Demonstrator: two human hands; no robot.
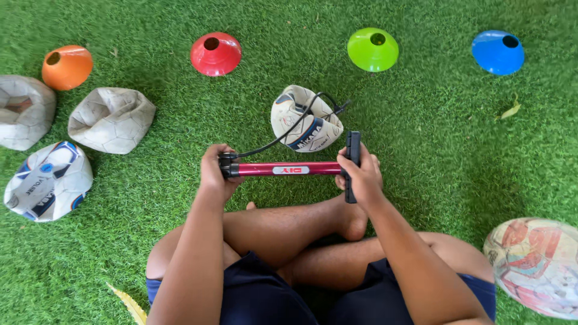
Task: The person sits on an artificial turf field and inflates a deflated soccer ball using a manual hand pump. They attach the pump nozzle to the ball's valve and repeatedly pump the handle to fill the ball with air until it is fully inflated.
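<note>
Both hands are gripping a red hand pump (289,170) held level above crossed legs: the left hand (215,170) is clenching its hose end, the right hand (360,174) is clasping the black handle (352,157). Beyond, its black hose (283,137) is running to a sagging ball (306,119) lying on the grass (433,132). Farther off, four coloured cones are sitting in a row.

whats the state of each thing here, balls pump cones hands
pump: held level, hose connected to the ball ahead
ball ahead: partly deflated
two grey balls: collapsed
blue-white ball: dented
ball at right: round
four cones: upright, apart
left hand: gripping barrel end
right hand: gripping handle
</note>
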